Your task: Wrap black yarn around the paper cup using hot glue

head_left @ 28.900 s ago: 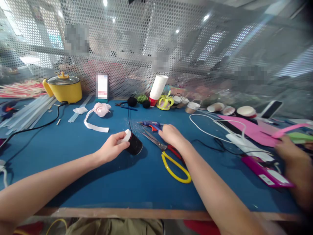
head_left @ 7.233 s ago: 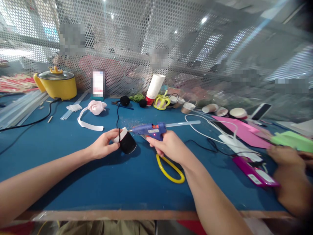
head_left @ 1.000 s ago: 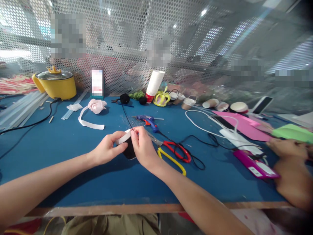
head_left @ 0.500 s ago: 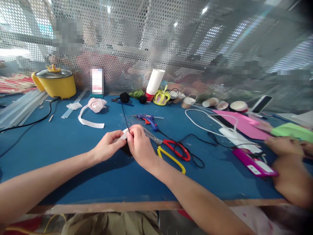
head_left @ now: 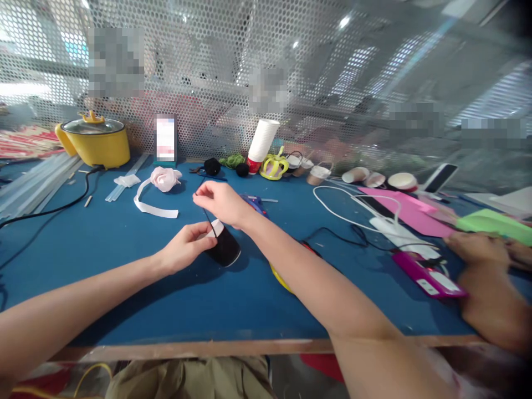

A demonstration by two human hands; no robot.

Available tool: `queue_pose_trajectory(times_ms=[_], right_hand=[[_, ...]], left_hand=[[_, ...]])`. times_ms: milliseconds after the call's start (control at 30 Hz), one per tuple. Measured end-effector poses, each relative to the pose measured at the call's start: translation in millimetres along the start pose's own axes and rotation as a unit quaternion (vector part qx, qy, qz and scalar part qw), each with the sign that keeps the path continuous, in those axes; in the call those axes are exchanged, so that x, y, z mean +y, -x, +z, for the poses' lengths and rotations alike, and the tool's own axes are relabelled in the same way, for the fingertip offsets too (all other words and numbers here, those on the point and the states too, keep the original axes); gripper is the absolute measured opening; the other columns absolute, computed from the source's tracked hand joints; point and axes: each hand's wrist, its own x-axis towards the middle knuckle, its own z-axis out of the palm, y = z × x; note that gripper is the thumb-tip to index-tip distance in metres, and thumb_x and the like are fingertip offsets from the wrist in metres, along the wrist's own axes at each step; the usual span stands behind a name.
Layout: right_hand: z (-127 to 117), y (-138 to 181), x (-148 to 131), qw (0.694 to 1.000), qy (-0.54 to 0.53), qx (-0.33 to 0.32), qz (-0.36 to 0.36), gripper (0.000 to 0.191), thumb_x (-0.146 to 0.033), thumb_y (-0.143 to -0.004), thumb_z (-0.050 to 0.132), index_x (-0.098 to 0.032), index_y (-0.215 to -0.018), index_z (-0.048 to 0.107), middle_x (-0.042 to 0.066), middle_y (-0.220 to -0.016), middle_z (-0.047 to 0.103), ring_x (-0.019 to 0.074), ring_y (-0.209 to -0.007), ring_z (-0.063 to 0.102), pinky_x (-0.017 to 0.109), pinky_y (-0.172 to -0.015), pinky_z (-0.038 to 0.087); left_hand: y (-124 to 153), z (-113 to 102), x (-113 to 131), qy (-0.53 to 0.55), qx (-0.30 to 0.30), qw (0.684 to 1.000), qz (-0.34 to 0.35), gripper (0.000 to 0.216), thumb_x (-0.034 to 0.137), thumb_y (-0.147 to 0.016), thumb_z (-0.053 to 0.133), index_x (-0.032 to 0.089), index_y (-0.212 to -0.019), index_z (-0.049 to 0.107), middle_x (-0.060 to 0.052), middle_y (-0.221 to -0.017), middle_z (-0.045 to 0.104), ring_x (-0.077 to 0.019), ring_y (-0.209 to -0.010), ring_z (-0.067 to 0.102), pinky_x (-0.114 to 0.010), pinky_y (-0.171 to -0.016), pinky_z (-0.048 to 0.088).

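Note:
My left hand (head_left: 185, 250) grips a small cup wrapped in black yarn (head_left: 225, 248), lying on its side on the blue table (head_left: 174, 299), with its white base under my fingertips. My right hand (head_left: 219, 201) is raised above and behind the cup, its fingers pinched on a black yarn strand (head_left: 206, 217) that runs taut down to the cup. A ball of black yarn (head_left: 211, 165) sits at the back near the mesh screen.
A blue glue gun (head_left: 254, 201) and yellow-handled scissors (head_left: 279, 277) lie partly behind my right forearm. A pink fabric rose with white ribbon (head_left: 163, 180), a yellow pot (head_left: 97, 144), a paper cup stack (head_left: 262, 142) and white cable (head_left: 357, 213) surround them. Another person's hand (head_left: 477, 249) rests at right by a magenta case (head_left: 428, 275).
My right hand has left the cup and risen up and to the back left, drawing the black yarn strand taut. My left hand keeps the cup in place.

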Motion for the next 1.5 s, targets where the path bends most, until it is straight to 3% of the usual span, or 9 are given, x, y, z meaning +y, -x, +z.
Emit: queue_pose_trajectory(times_ms=[167,300,500,667,867,967,1100,1300,1500], right_hand=[[24.0,-30.3,-16.8,0.988,0.106,-0.063,-0.09,0.004,-0.017,-0.072,0.052,-0.015,-0.07,0.054,0.001,-0.071,0.06,0.0114,-0.066,0.053,0.023,-0.061,0.039],[32.2,-39.5,-13.8,0.97,0.208,-0.115,-0.053,0.015,-0.029,-0.075,0.055,-0.016,-0.067,0.058,0.002,-0.069,0.063,0.013,-0.064,0.056,0.022,-0.058,0.039],[-24.3,-26.7,25.3,0.941,0.321,-0.012,0.106,0.031,-0.034,-0.086,0.037,-0.014,-0.088,0.061,0.011,-0.09,0.066,0.0196,-0.086,0.06,0.026,-0.071,0.042],[-67.4,7.5,74.4,0.888,0.371,0.011,0.27,0.023,-0.027,-0.077,0.057,-0.008,-0.089,0.064,0.019,-0.094,0.064,0.0279,-0.094,0.058,0.035,-0.079,0.043],[-61.3,23.6,99.2,0.889,0.327,0.035,0.319,0.026,-0.029,-0.08,0.055,-0.012,-0.099,0.058,0.011,-0.102,0.06,0.0213,-0.091,0.058,0.035,-0.077,0.047],[-61.5,25.7,95.9,0.903,0.285,0.091,0.309,0.027,-0.022,-0.071,0.06,-0.009,-0.094,0.06,0.015,-0.092,0.064,0.0266,-0.089,0.06,0.033,-0.073,0.046],[-68.0,40.5,74.7,0.933,0.21,0.149,0.252,0.043,-0.018,-0.073,0.054,-0.012,-0.114,0.045,0.009,-0.097,0.064,0.016,-0.081,0.062,0.025,-0.067,0.048],[-65.1,70.8,31.1,0.979,-0.073,0.111,0.154,0.019,-0.028,-0.071,0.059,-0.013,-0.082,0.055,0.006,-0.071,0.063,0.0131,-0.058,0.06,0.026,-0.054,0.051],[-55.0,90.9,13.3,0.986,-0.054,0.078,0.138,0.023,-0.032,-0.072,0.058,-0.012,-0.083,0.059,0.001,-0.057,0.059,0.0113,-0.046,0.055,0.022,-0.042,0.046]], left_hand=[[-2.0,0.6,-2.3,0.04,0.016,0.999,-0.02,0.017,0.027,-0.062,0.061,0.013,-0.07,0.057,0.001,-0.07,0.057,-0.0139,-0.071,0.049,-0.028,-0.074,0.037],[-1.5,1.5,-2.9,0.039,0.018,0.999,-0.02,0.017,0.028,-0.059,0.062,0.013,-0.066,0.056,0.0,-0.071,0.057,-0.0145,-0.072,0.048,-0.028,-0.073,0.037],[-2.9,-2.2,-5.5,-0.004,0.012,1.0,0.006,0.016,0.028,-0.065,0.056,0.015,-0.06,0.048,0.004,-0.059,0.046,-0.0106,-0.061,0.041,-0.023,-0.062,0.033],[-4.7,-6.0,-9.0,-0.037,0.007,0.999,0.034,0.014,0.027,-0.07,0.053,0.015,-0.063,0.048,0.005,-0.06,0.044,-0.0098,-0.061,0.04,-0.022,-0.062,0.032],[-5.7,-9.8,-13.3,-0.09,0.005,0.994,0.067,0.015,0.027,-0.074,0.052,0.015,-0.066,0.05,0.002,-0.068,0.052,-0.012,-0.068,0.047,-0.024,-0.068,0.037],[-5.7,-12.1,-15.1,-0.119,-0.001,0.989,0.086,0.016,0.029,-0.075,0.052,0.015,-0.067,0.051,-0.001,-0.077,0.058,-0.0153,-0.076,0.051,-0.027,-0.073,0.041],[-6.9,-15.7,-14.2,-0.157,-0.013,0.981,0.115,0.016,0.029,-0.075,0.052,0.015,-0.068,0.05,-0.005,-0.09,0.059,-0.0184,-0.087,0.052,-0.029,-0.079,0.041],[-8.9,-21.4,-9.3,-0.179,-0.016,0.975,0.127,0.015,0.029,-0.077,0.05,0.015,-0.07,0.049,-0.007,-0.098,0.057,-0.0191,-0.091,0.052,-0.03,-0.082,0.04],[-11.5,-24.3,-10.6,-0.168,-0.013,0.978,0.122,0.016,0.03,-0.076,0.051,0.015,-0.071,0.049,-0.009,-0.102,0.057,-0.0215,-0.096,0.051,-0.032,-0.085,0.038]])
